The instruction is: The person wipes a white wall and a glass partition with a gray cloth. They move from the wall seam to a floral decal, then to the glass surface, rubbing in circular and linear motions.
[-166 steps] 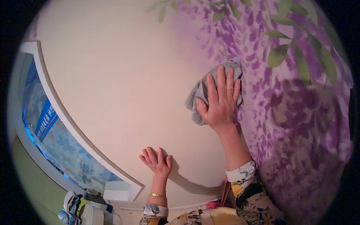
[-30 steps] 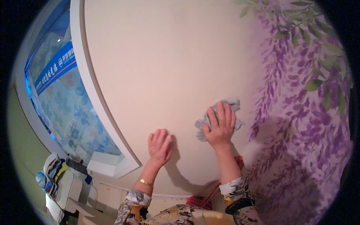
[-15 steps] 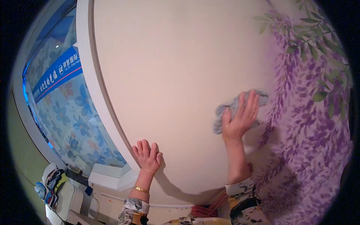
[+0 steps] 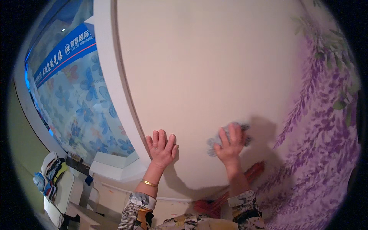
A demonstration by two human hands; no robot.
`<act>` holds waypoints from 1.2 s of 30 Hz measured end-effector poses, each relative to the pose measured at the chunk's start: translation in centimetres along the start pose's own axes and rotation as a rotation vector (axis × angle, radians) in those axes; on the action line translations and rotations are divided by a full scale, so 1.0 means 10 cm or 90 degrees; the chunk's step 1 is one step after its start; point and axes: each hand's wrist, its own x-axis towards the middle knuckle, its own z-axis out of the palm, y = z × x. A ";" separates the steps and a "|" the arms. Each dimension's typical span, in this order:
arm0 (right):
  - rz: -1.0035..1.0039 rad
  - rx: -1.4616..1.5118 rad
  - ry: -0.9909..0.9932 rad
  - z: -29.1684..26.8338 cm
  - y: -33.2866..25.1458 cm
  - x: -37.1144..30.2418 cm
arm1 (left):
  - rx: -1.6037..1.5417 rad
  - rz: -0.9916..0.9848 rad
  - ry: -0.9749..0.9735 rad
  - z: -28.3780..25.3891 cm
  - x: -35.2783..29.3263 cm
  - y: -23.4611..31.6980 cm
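My left hand (image 4: 163, 149) lies flat on the pale wall (image 4: 199, 69) with its fingers spread, just right of the white window frame (image 4: 132, 92). Nothing is in it; a gold bracelet sits at its wrist. Lower on the wall and to the right, my right hand (image 4: 230, 143) presses a crumpled grey-blue cloth (image 4: 212, 147) against the surface. Its fingers lie over the cloth, slightly blurred, and the cloth shows around their edges. The part under the palm is hidden.
Purple hanging flowers (image 4: 310, 145) are painted on the wall at the right. Left of the frame is a window with a blue flowered covering (image 4: 84, 111). A pile of clothes (image 4: 51, 172) rests by a white chair (image 4: 67, 193). A red barred object (image 4: 209, 207) stands low near my body.
My right hand has slid down and slightly left across the wall with the cloth. The view has shifted a little; my left hand still rests beside the window frame.
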 end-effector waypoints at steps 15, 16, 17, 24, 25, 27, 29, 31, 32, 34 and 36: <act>0.053 -0.065 0.077 -0.03 -0.04 1.18 | -0.127 -0.021 -0.039 -0.23 0.14 0.05; 0.045 -0.060 0.023 -0.04 -0.16 1.19 | -0.167 -0.028 -0.023 -0.25 0.14 0.04; 0.040 -0.059 -0.030 -0.04 -0.26 1.19 | -0.163 -0.032 -0.010 -0.27 0.17 0.04; -0.154 0.026 -0.094 0.09 -0.54 0.60 | -0.098 -0.109 0.078 -0.42 0.30 -0.27; -0.154 0.029 -0.088 0.10 -0.53 0.56 | -0.103 -0.129 0.090 -0.40 0.31 -0.32; -0.155 0.036 -0.077 0.10 -0.46 0.50 | -0.073 -0.109 0.093 -0.35 0.28 -0.35; -0.123 0.010 -0.064 0.10 -0.47 0.58 | -0.044 -0.077 0.093 -0.37 0.23 -0.39; -0.074 -0.022 -0.041 0.02 -0.38 0.76 | -0.069 -0.080 0.103 -0.29 0.24 -0.35; -0.043 -0.028 -0.026 0.02 -0.40 0.84 | -0.073 -0.080 0.106 -0.31 0.22 -0.35; -0.035 -0.028 0.047 0.04 -0.44 1.09 | -0.085 -0.076 0.118 -0.31 0.23 -0.35; -0.022 0.002 0.058 0.10 -0.49 1.27 | -0.090 -0.073 0.102 -0.32 0.19 -0.36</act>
